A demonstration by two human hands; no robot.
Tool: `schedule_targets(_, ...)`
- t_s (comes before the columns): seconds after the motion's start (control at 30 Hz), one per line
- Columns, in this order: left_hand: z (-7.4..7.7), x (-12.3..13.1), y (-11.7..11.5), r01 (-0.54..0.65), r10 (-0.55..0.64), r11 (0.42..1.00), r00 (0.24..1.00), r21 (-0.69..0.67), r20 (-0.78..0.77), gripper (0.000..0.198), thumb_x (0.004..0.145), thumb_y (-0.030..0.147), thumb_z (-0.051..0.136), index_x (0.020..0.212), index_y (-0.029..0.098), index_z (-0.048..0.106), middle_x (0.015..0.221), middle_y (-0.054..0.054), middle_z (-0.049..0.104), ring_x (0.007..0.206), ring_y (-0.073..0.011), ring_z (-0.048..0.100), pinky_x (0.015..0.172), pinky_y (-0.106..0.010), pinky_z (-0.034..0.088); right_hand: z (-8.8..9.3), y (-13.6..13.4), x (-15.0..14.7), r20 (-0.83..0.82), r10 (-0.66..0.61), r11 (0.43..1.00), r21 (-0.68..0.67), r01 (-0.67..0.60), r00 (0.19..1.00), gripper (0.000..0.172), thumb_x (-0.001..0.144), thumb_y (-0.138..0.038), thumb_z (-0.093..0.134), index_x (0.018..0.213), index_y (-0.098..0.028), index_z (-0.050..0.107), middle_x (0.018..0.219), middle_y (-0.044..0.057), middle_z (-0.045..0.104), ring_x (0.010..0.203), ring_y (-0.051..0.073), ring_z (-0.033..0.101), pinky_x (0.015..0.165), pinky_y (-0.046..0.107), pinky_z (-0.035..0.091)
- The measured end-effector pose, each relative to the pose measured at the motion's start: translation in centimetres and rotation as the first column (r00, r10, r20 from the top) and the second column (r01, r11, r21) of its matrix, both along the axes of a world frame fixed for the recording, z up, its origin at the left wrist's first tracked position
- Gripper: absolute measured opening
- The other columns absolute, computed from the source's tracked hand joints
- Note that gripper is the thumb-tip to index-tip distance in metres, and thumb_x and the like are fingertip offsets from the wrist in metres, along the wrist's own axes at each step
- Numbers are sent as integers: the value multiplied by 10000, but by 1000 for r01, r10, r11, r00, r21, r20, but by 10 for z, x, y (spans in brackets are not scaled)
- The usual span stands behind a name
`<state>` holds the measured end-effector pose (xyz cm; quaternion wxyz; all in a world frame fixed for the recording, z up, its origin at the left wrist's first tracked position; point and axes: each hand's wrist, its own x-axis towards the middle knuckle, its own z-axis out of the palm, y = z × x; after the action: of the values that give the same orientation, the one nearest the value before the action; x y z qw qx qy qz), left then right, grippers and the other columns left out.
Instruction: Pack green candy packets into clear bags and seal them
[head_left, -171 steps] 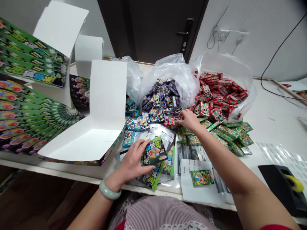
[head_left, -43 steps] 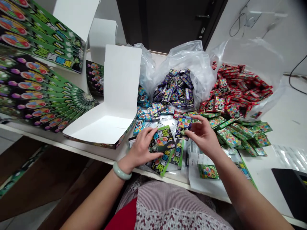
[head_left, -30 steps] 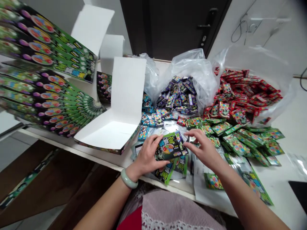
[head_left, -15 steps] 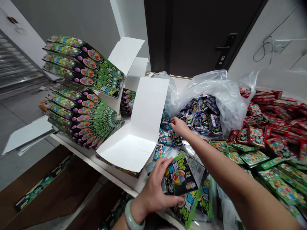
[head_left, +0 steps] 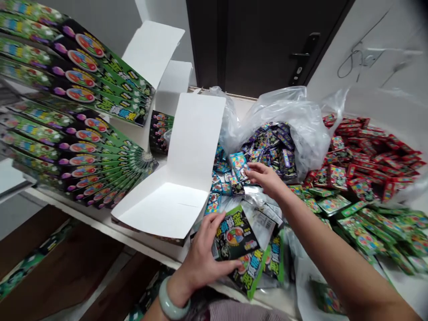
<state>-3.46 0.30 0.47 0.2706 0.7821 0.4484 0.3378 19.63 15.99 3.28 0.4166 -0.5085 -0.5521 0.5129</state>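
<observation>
My left hand (head_left: 203, 256) grips a black and green pouch (head_left: 234, 234) near the table's front edge, above a small pile of like pouches (head_left: 256, 272). A pale green bangle sits on that wrist. My right hand (head_left: 265, 178) reaches out over the heap of small blue packets (head_left: 222, 183) and pinches one blue packet (head_left: 238, 161) lifted off it. Behind the hand lies a clear bag of purple packets (head_left: 270, 147).
An open white box (head_left: 174, 200) lies left of my hands, its lid upright. Stacks of flat green and black cartons (head_left: 67, 133) fill the left. Red packets (head_left: 361, 151) in a clear bag and loose green packets (head_left: 364, 223) cover the right. A dark door stands behind.
My right hand left the pouch, reached out to the blue heap and now holds one blue packet raised. My left hand keeps the pouch. The view swung left, then partly back.
</observation>
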Motion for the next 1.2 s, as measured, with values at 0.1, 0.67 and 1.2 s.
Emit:
schedule_targets(0.1,-3,10,4,-18,22,998,998,60,-57,923,708,435,761,1461,225,269,1346,-162,403,1255,-365,450,1024,-581,444,25,-63,38,-68,-95,994,43,98,993,618,718,-357,734,1269,-314,456,918,-5,587,763,149,620,594,265,507)
schedule_targets(0.67,14,64,-2,109,-92,986,987,129,-135,951,645,406,806,1432,226,302,1301,-133,421,1220,-339,449,1027,-555,428,41,-184,96,410,62,996,28,-81,910,356,862,-319,582,1197,-234,495,832,8,594,706,148,564,632,297,473)
schedule_targets(1.2,15,48,0,247,-229,964,960,99,-164,947,664,454,781,1449,235,299,1320,-136,438,1228,-340,457,1048,-543,414,66,-177,98,799,185,794,222,-565,573,745,780,-312,703,1439,-278,357,1387,125,470,1290,309,430,1048,498,413)
